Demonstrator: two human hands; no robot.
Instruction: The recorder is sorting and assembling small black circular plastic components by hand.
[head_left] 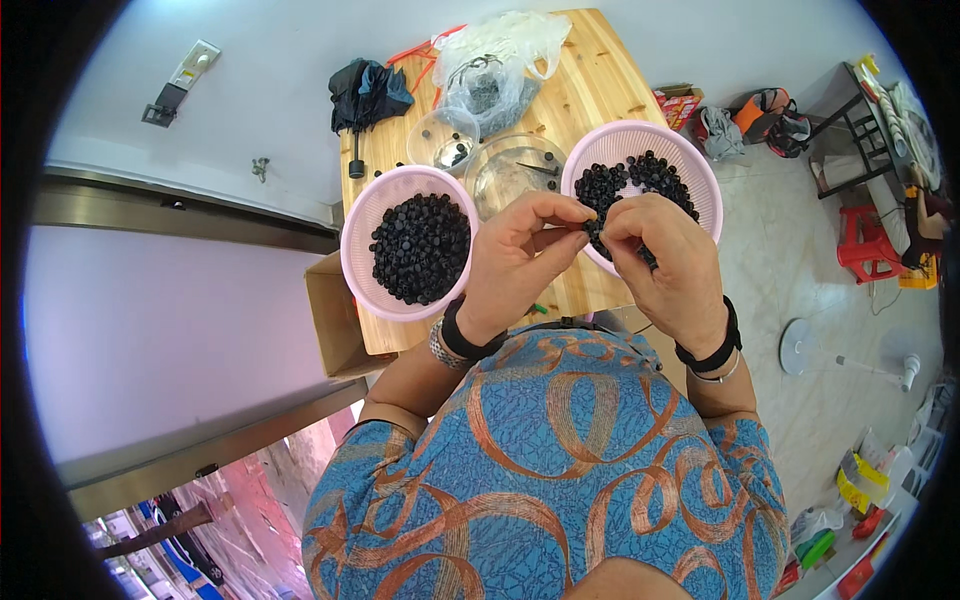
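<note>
Fingertips pinched, my left hand and my right hand meet over the near left part of a pink basket. Whatever they hold between them is too small and too covered to name. Small black round pieces lie in that basket, with part of its pale bottom showing between them. To the left of my left hand stands a second pink basket, holding a large heap of similar black pieces. Both baskets rest on a wooden table.
Behind my hands are a clear round tray and a clear tub with a few black pieces. A black umbrella and a white plastic bag lie farther back. A cardboard box stands below the table's left edge; a red stool is at right.
</note>
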